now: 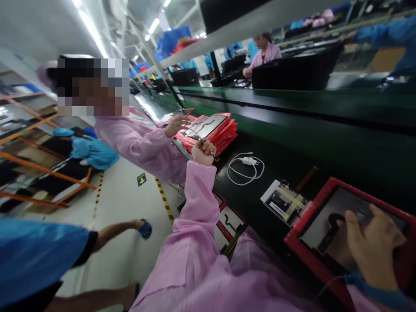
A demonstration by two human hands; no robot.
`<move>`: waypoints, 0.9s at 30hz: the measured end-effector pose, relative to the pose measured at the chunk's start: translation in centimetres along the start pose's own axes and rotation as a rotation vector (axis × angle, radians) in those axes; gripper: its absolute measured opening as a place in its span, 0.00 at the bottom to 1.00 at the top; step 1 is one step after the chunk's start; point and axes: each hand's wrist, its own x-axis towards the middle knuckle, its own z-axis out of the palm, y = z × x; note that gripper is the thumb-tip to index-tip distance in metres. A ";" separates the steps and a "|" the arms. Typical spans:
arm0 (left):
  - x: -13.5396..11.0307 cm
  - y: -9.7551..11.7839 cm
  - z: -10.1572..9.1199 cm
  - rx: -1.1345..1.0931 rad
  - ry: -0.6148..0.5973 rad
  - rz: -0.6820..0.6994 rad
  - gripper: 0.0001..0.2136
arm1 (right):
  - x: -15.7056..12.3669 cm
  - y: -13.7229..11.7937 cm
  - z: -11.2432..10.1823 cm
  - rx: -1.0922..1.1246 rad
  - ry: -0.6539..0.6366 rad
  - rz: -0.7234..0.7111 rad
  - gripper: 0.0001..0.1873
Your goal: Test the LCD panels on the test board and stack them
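Note:
My left hand [203,151] is stretched forward, its fingers closed beside a stack of red-edged display panels [224,130]. Something thin shows at its fingertips; I cannot make out what. My right hand [373,247], with a blue wrist strap [373,288], is over a grey display panel [344,203] in a red frame [310,216]. Its fingers are bent, and a small blurred dark piece [360,216] shows between thumb and forefinger. A black curved flex cable [329,232] lies on this panel. Left of the frame sits a circuit assembly with yellow tape [286,201].
A white cable with a plug [249,161] lies coiled on the dark bench [276,143]. Across the stack, a co-worker in pink [139,143] reaches a hand [177,125] over the panels. More panels [229,221] sit below the bench edge. A person in blue [39,251] is at lower left.

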 end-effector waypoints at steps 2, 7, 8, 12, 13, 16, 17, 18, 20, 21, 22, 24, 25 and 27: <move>-3.3 -0.7 0.9 -0.001 -0.177 -0.210 0.22 | -0.4 -0.8 -0.4 -0.002 0.087 -0.005 0.35; -14.2 -2.8 4.2 -0.017 -0.669 -0.677 0.14 | -0.8 -2.4 -1.1 0.139 0.149 -0.037 0.24; -16.3 -3.2 4.7 0.008 -0.784 -0.747 0.12 | -0.8 -2.6 -1.1 0.217 0.126 -0.037 0.22; -22.9 -4.4 6.3 0.076 -1.175 -1.017 0.18 | -1.1 -3.7 -1.2 0.705 -0.222 0.019 0.23; -24.0 -4.8 6.8 0.073 -1.224 -1.051 0.19 | -1.1 -4.0 -1.2 0.812 -0.315 0.029 0.24; -26.3 -5.7 8.2 0.040 -1.290 -1.040 0.18 | -1.2 -4.5 -1.5 1.044 -0.425 0.073 0.22; -26.8 -6.0 8.7 0.033 -1.291 -1.023 0.17 | -1.2 -4.5 -1.6 1.108 -0.424 0.105 0.20; -27.1 -6.2 9.2 0.033 -1.285 -1.009 0.17 | -1.2 -4.5 -1.8 1.171 -0.423 0.144 0.18; -27.6 -6.8 9.9 0.043 -1.253 -0.982 0.17 | -1.2 -4.5 -2.0 1.292 -0.438 0.216 0.15; -27.8 -7.1 10.2 0.050 -1.238 -0.972 0.17 | -1.2 -4.5 -2.1 1.339 -0.449 0.242 0.14; -27.9 -7.5 10.3 0.059 -1.226 -0.965 0.18 | -1.2 -4.5 -2.2 1.367 -0.452 0.264 0.14; -28.0 -8.1 10.5 0.068 -1.208 -0.955 0.18 | -0.9 -4.8 -2.3 1.369 -0.437 0.303 0.13; -27.9 -8.5 10.5 0.069 -1.203 -0.947 0.18 | -0.7 -5.0 -2.3 1.350 -0.410 0.320 0.12; -27.4 -9.0 10.4 0.066 -1.202 -0.887 0.17 | -0.1 -5.5 -2.4 1.297 -0.314 0.319 0.10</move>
